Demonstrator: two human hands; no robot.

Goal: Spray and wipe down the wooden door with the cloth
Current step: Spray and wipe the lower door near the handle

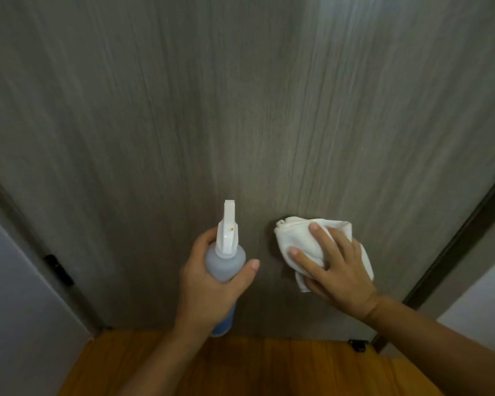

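Grey-brown wooden door [240, 110], vertical grain, filling most of view; orange wood floor [240, 367] at 6 o'clock; dark frame edge [452, 252] at 4 o'clock; black hinge [59, 270] at 8 o'clock. Spray bottle [226, 258], translucent, white trigger head pointing at door, low centre; gripped round the body by left hand [209, 284], fingers curled closed, thumb across front. White cloth [303, 241], bunched, just beside bottle toward 3 o'clock, pressed flat against door under right hand [337, 267], fingers spread.
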